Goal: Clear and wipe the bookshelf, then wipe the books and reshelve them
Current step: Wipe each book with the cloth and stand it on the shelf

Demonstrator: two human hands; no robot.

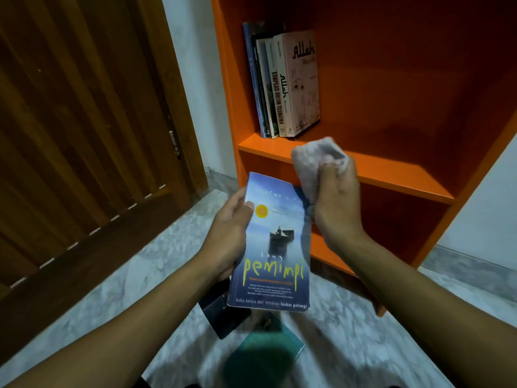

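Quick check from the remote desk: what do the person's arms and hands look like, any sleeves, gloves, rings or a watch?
Both forearms are bare as far as the frame shows, with no sleeves in view. The left hand and right hand wear no gloves. No ring, watch or bracelet shows on the visible fingers or wrists.

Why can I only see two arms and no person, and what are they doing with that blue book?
The camera sits on the person's head and looks down, so you see what they see: just their own arms. The left hand holds a blue paperback book with yellow letters by its edge. The right hand grips a crumpled pale cloth beside the book's top corner, so it is probably wiping it. Behind stands an orange wooden bookshelf with a small row of upright books on one shelf. More books, a dark one and a green one, lie on the pale marble floor below. On the left is a brown wooden door.
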